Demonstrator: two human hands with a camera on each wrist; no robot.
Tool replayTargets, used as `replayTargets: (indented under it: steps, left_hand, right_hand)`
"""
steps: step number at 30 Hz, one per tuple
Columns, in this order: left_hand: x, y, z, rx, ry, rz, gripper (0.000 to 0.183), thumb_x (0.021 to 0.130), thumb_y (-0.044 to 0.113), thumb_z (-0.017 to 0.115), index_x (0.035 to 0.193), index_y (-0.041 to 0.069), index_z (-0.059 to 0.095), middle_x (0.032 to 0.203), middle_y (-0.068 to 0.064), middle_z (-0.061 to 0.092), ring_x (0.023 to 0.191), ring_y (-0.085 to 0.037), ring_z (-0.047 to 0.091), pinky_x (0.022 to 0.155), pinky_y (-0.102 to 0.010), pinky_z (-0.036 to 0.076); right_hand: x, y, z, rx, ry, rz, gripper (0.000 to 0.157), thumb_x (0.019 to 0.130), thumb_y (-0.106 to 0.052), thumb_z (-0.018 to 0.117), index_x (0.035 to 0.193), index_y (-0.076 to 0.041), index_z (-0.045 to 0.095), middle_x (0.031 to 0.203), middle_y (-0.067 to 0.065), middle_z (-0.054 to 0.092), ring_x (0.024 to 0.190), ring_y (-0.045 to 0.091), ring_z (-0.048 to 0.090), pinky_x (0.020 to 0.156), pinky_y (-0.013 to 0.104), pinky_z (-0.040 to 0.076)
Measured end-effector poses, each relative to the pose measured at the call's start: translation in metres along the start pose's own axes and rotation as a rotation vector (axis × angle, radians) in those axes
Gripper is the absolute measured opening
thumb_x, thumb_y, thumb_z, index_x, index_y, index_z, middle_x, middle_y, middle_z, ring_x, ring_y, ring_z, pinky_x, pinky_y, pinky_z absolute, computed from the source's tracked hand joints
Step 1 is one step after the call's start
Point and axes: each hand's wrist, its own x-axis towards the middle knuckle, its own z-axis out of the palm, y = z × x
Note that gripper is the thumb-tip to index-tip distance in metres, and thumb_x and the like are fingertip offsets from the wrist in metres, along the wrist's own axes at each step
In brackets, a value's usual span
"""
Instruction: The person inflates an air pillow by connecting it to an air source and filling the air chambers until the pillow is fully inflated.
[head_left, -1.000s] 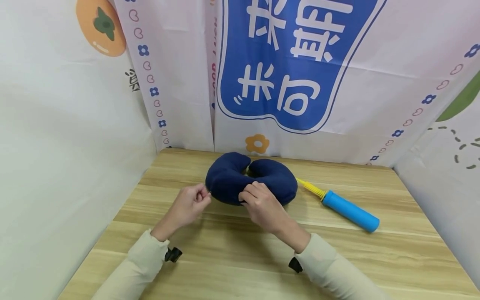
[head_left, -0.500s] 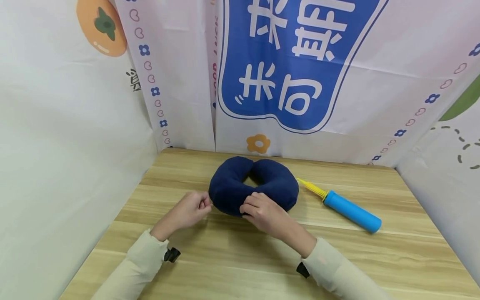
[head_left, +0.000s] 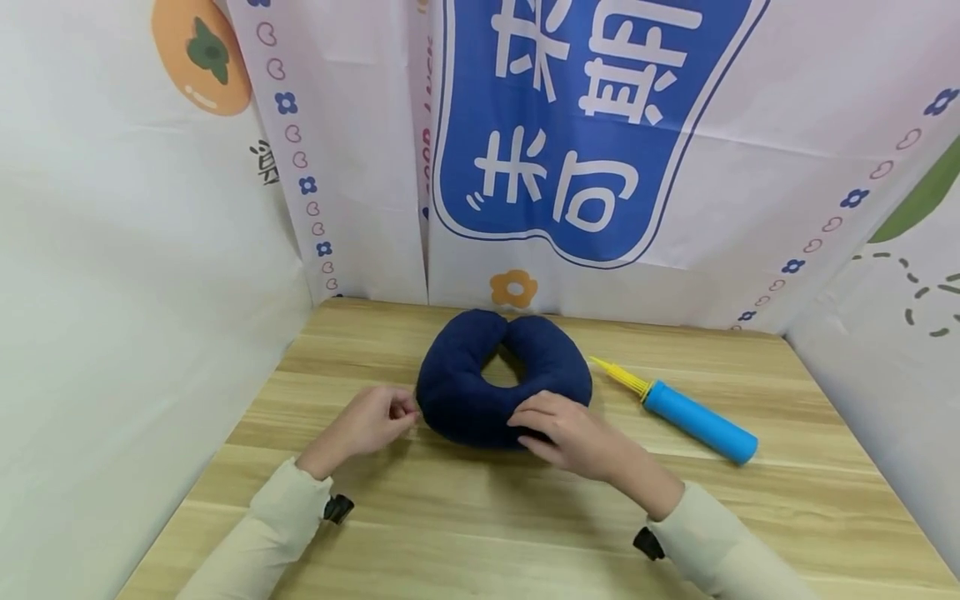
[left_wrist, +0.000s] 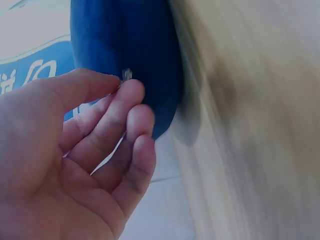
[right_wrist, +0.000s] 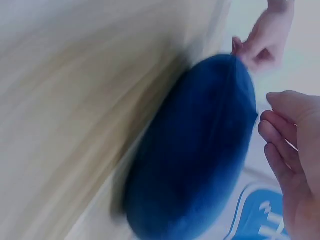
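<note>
A navy blue U-shaped neck pillow (head_left: 468, 408) lies on the wooden table, its two ends meeting toward the back wall. At its left edge my left hand (head_left: 375, 419) pinches a small shiny tab (left_wrist: 127, 74), which looks like a zipper pull on the outer seam. The left thumb and index fingertip come together there, while the other fingers curl loosely. By the pillow's front right my right hand (head_left: 562, 429) has its thumb and fingers apart. In the right wrist view those fingertips are right beside a small peak in the fabric; whether they touch it, I cannot tell.
A blue hand pump (head_left: 701, 421) with a yellow nozzle (head_left: 626, 377) lies to the right of the pillow. White printed cloth walls (head_left: 375, 208) enclose the wooden table (head_left: 450, 517) at the back and both sides.
The pillow has tipped down flatter, so its centre hole shows more. My right hand has loosened from its front edge and shifted right and nearer. The left hand stays at the left edge.
</note>
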Motion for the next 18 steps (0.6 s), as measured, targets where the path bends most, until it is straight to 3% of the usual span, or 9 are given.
replayTargets:
  steps: [4, 8, 13, 18]
  left_hand:
    - [0.006, -0.005, -0.008, -0.026, 0.021, -0.074, 0.012, 0.093, 0.021, 0.063, 0.094, 0.012, 0.072, 0.084, 0.0, 0.072, 0.073, -0.007, 0.063, 0.065, -0.025, 0.051]
    - [0.017, -0.01, -0.016, -0.054, 0.056, -0.095, 0.022, 0.095, 0.025, 0.06, 0.108, 0.01, 0.069, 0.099, -0.005, 0.072, 0.088, -0.016, 0.066, 0.076, -0.033, 0.055]
    - [0.035, -0.018, -0.021, -0.083, 0.083, -0.114, 0.028, 0.096, 0.026, 0.058, 0.114, 0.006, 0.066, 0.106, -0.009, 0.07, 0.097, -0.023, 0.066, 0.083, -0.038, 0.055]
    - [0.052, -0.026, -0.02, -0.076, 0.086, -0.163, 0.033, 0.098, 0.03, 0.055, 0.118, 0.006, 0.065, 0.111, -0.011, 0.069, 0.103, -0.025, 0.064, 0.088, -0.042, 0.053]
  right_hand:
    - [-0.017, 0.012, -0.016, 0.031, 0.002, 0.154, 0.029, 0.082, -0.015, 0.076, 0.11, -0.011, 0.069, 0.108, -0.002, 0.067, 0.1, 0.01, 0.062, 0.084, 0.026, 0.054]
    - [-0.032, 0.023, -0.03, 0.061, 0.001, 0.381, 0.028, 0.088, -0.023, 0.072, 0.113, -0.013, 0.068, 0.11, -0.003, 0.068, 0.101, 0.01, 0.064, 0.083, 0.031, 0.055]
    - [-0.048, 0.031, -0.039, 0.105, -0.031, 0.669, 0.033, 0.092, -0.034, 0.065, 0.119, -0.014, 0.067, 0.114, -0.002, 0.07, 0.106, 0.015, 0.066, 0.088, 0.04, 0.055]
    - [-0.061, 0.034, -0.036, 0.182, -0.055, 0.843, 0.039, 0.093, -0.039, 0.063, 0.122, -0.013, 0.065, 0.118, 0.004, 0.07, 0.108, 0.024, 0.066, 0.089, 0.046, 0.054]
